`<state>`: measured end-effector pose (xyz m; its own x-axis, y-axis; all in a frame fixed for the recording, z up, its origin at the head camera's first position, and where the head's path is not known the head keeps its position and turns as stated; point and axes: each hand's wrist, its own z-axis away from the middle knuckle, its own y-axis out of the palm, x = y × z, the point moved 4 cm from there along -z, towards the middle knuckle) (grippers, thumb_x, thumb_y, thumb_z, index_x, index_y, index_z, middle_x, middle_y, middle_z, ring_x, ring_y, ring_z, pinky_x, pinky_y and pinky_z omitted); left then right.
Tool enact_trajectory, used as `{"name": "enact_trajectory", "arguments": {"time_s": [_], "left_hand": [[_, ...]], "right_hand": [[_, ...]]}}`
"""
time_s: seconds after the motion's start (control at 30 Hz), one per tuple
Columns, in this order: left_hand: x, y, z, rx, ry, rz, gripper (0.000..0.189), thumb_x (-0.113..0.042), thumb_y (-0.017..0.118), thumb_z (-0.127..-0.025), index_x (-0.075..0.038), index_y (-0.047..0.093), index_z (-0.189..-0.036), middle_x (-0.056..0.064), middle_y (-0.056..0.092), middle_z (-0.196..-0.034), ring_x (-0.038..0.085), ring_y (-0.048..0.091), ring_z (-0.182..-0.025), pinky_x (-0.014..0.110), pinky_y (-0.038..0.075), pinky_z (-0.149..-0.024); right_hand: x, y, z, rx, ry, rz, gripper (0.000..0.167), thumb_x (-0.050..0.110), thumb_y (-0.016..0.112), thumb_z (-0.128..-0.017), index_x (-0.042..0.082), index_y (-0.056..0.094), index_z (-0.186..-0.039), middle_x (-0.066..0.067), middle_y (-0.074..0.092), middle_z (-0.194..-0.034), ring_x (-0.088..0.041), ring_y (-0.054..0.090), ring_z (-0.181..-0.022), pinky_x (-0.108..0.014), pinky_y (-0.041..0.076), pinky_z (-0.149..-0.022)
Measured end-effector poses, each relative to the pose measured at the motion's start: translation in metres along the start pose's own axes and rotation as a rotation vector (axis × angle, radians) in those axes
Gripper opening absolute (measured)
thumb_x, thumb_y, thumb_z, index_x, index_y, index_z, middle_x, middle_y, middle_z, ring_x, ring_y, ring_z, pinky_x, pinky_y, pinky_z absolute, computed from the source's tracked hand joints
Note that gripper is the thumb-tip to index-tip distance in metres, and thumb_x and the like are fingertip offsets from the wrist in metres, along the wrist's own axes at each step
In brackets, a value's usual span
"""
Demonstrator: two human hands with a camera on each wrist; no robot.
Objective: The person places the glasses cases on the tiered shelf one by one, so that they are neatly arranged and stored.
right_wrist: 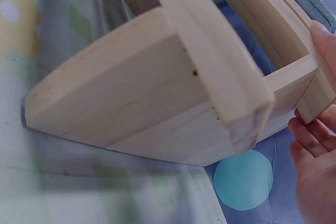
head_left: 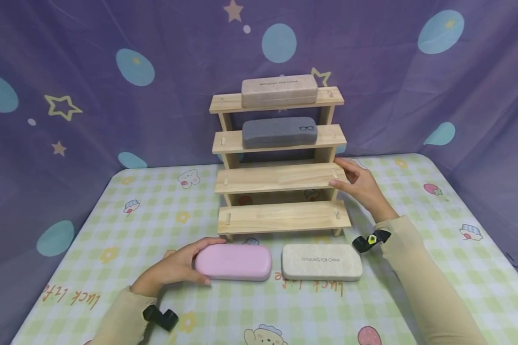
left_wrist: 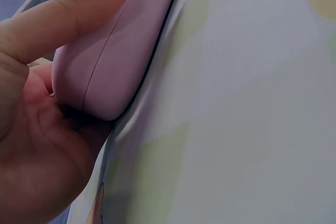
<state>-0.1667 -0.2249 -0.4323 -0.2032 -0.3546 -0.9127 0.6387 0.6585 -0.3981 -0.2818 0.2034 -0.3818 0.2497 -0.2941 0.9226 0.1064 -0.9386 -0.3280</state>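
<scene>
The person's hands are both engaged: the left hand [head_left: 174,266] is partly closed around the left end of a pink case [head_left: 233,262], its thumb on the near side and its fingers reaching round the far side, while the right hand [head_left: 362,187] grips the right end of a board of a wooden stand [head_left: 263,218], thumb at the front edge and fingers at the back. The right wrist view shows that thumb on top of the wood and the other fingers bent at its end. The pink case lies on the tabletop [head_left: 431,268], in front of the left part of the stand, with its long side running roughly along the lowest step. To its right, just beside it but not touching, lies a cream case [head_left: 321,263] with dark lettering on its lid. The stand has four steps; a beige case [head_left: 279,91] rests on the top one and a grey-blue case [head_left: 278,133] with a small glasses drawing on the second. The right hand is at the third step down. A green-and-white checked cloth with cartoon prints covers the tabletop, and behind hangs a purple curtain [head_left: 190,72] patterned with stars and pale blue shapes. Each wrist wears a black strap.
</scene>
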Motion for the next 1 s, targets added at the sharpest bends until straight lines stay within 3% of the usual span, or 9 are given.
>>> {"name": "enact_trajectory", "arguments": {"time_s": [0.13, 0.4, 0.63, 0.87, 1.0], "left_hand": [[0.003, -0.0006, -0.0004, -0.008, 0.001, 0.004, 0.083, -0.012, 0.084, -0.068, -0.014, 0.043, -0.14, 0.011, 0.044, -0.14, 0.008, 0.044, -0.121, 0.017, 0.031, -0.097], [0.0027, -0.0009, -0.0014, -0.019, -0.001, 0.006, 0.081, -0.012, 0.085, -0.067, -0.012, 0.045, -0.139, 0.012, 0.046, -0.139, 0.008, 0.044, -0.12, 0.017, 0.031, -0.097], [0.001, -0.0014, -0.0025, -0.034, -0.001, -0.005, 0.081, -0.013, 0.086, -0.066, -0.011, 0.047, -0.137, 0.011, 0.049, -0.137, 0.008, 0.046, -0.119, 0.017, 0.033, -0.096], [0.0017, -0.0027, -0.0024, -0.057, -0.003, -0.027, 0.08, -0.014, 0.087, -0.063, -0.013, 0.051, -0.135, 0.008, 0.053, -0.133, 0.01, 0.049, -0.116, 0.017, 0.034, -0.095], [0.0016, -0.0026, -0.0023, -0.067, 0.009, -0.021, 0.08, -0.013, 0.087, -0.063, -0.012, 0.052, -0.134, 0.009, 0.053, -0.132, 0.01, 0.05, -0.114, 0.017, 0.035, -0.094]], "right_hand": [[-0.0016, -0.0005, 0.0005, 0.004, 0.014, 0.0, 0.068, 0.018, 0.071, -0.085, 0.003, 0.039, -0.143, -0.014, 0.033, -0.149, -0.026, 0.027, -0.139, -0.027, 0.026, -0.11], [0.0004, -0.0003, 0.0012, -0.01, -0.005, -0.028, 0.066, 0.014, 0.072, -0.084, 0.001, 0.041, -0.141, -0.016, 0.034, -0.147, -0.028, 0.029, -0.138, -0.024, 0.028, -0.108], [0.0022, -0.0005, 0.0018, -0.031, -0.016, -0.015, 0.067, 0.012, 0.073, -0.083, 0.003, 0.042, -0.141, -0.015, 0.036, -0.147, -0.027, 0.03, -0.137, -0.034, 0.026, -0.111], [0.0001, -0.0007, 0.001, -0.041, -0.013, -0.009, 0.067, 0.014, 0.074, -0.082, 0.004, 0.043, -0.14, -0.013, 0.038, -0.146, -0.025, 0.032, -0.137, -0.028, 0.028, -0.109], [0.0028, 0.0001, 0.0015, -0.03, -0.02, -0.031, 0.068, 0.011, 0.073, -0.082, 0.002, 0.041, -0.141, -0.016, 0.039, -0.145, -0.026, 0.032, -0.137, -0.033, 0.025, -0.111]]}}
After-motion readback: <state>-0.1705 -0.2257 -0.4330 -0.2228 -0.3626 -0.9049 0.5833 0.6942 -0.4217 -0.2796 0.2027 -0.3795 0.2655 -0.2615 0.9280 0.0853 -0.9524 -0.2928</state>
